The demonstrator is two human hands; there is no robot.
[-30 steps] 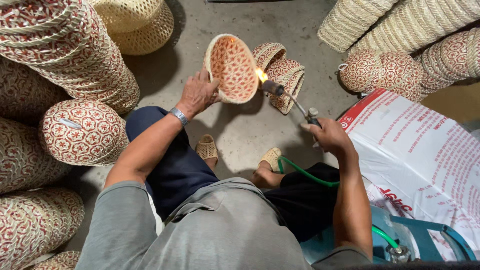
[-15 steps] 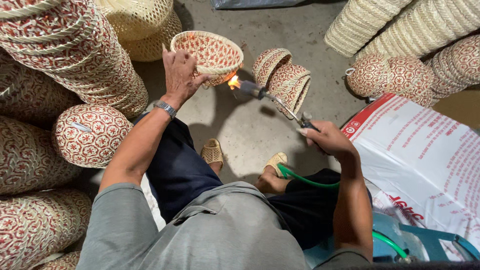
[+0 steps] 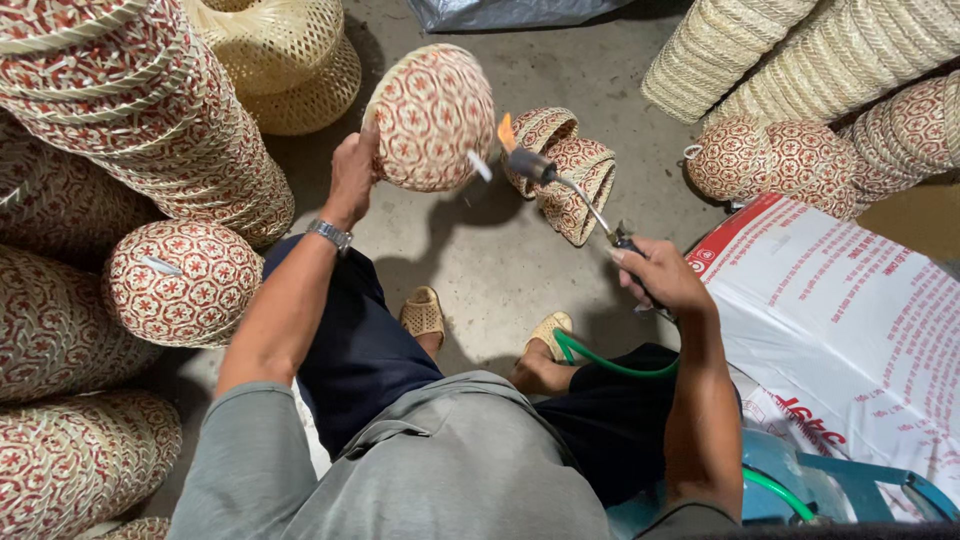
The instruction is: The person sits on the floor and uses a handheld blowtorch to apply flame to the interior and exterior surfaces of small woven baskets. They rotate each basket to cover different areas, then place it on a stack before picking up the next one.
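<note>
Step in hand: singeing the outside of a woven basket with a gas torch. The left hand (image 3: 352, 180) is closed around the rim of a red-and-cream patterned basket (image 3: 432, 118), holding it up in the upper middle of the frame with its domed bottom facing the camera. A small pale tag is hanging off its right side.

The right hand (image 3: 660, 278) is wrapped shut around the handle of the torch (image 3: 570, 190), right of centre. The thin metal tube is running up and left to the nozzle, where an orange flame (image 3: 505, 132) is burning just beside the basket's right edge; whether it is touching the weave I cannot tell. A green hose (image 3: 600, 362) is trailing from the handle down past the sandalled feet toward the lower right.

Surroundings: stacks of patterned baskets (image 3: 120, 100) are filling the left side, paler stacks the upper right, two nested baskets (image 3: 570, 170) are lying on the concrete floor (image 3: 480, 260) behind the torch, and a white printed sack (image 3: 850, 340) is lying at right.

Judgement: the next move calls for turning the basket by the rim so that fresh surface is meeting the flame, keeping the flame moving to avoid scorching, and keeping the fingers away from the heat.
</note>
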